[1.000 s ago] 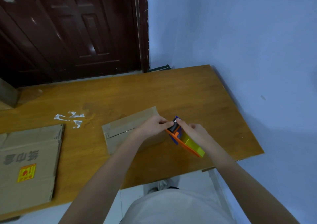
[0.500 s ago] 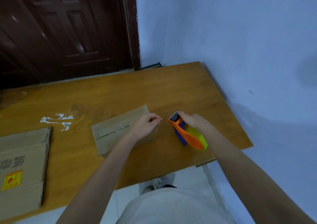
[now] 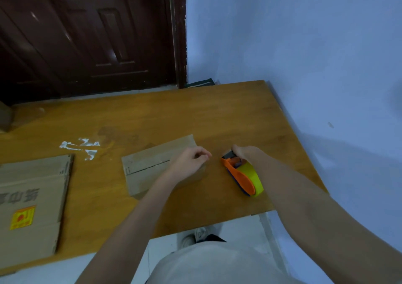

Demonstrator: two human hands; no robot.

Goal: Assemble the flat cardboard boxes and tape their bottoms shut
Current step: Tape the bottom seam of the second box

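Right hand [image 3: 245,154] grips the front end of the orange tape dispenser [image 3: 241,177], which rests on the worktop [image 3: 195,114] with its yellow tape roll [image 3: 253,174] toward the near edge. Left hand [image 3: 189,163] has fingers curled, resting on the small cardboard box [image 3: 150,164]; whether it pinches anything, can't tell. Box sits mid-worktop, just left of the dispenser, seam on top. Flat cardboard [image 3: 30,205] lies at far left, well apart.
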